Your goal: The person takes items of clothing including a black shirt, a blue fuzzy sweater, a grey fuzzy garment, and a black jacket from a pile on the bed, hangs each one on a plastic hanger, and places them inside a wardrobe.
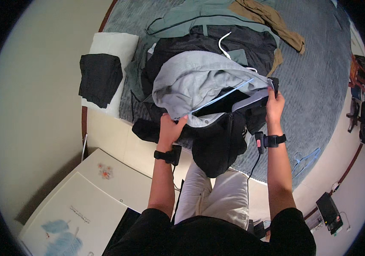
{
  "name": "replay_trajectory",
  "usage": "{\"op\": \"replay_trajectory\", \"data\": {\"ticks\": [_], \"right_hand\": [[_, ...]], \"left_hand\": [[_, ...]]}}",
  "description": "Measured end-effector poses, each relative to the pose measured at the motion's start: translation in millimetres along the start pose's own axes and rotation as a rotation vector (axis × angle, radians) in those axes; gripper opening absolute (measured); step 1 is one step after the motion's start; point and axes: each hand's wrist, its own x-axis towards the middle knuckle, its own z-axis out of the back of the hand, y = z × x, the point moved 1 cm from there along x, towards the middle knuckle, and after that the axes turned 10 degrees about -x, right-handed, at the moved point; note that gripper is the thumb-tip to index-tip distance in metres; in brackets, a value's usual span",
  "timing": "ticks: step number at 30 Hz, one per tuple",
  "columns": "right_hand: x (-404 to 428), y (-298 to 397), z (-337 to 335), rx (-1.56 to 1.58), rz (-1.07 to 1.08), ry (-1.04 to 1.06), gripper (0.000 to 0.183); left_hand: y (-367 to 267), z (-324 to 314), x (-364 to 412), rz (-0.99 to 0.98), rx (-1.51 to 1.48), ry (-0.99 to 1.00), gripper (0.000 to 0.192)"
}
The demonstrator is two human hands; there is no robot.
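Note:
My left hand (171, 128) pinches the left edge of a black jacket (219, 147) with a grey hood lining (189, 76). My right hand (275, 104) grips the same jacket at its right edge, near a black piece of it. Across the neck opening between them runs the bar of a light blue hanger (224, 96), partly hidden by the cloth. A zip runs down the jacket's front, which hangs over the bed edge toward my legs. A white drawstring (223, 44) extends above the hood, over dark cloth lying behind it.
Beneath lies a bed with a grey blanket (310, 96). A grey-green garment (182, 25) and brown clothing (272, 24) lie at the back. Folded black cloth (101, 80) rests on a white pillow (113, 41). Another blue hanger (305, 160) is at right; a white cabinet (83, 198) stands lower left.

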Motion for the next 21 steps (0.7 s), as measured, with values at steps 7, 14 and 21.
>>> {"op": "replay_trajectory", "data": {"ticks": [7,14,21], "right_hand": [[-34,61,12,0.088,0.318,-0.060,0.020],[-37,66,8,0.045,0.323,0.236,0.022],[-43,67,4,0.022,0.308,0.147,0.026]], "left_hand": [[14,11,2,0.011,0.225,0.231,0.034],[-13,6,10,0.282,0.083,0.089,0.047],[-72,-23,4,-0.650,0.369,-0.529,0.047]]}}
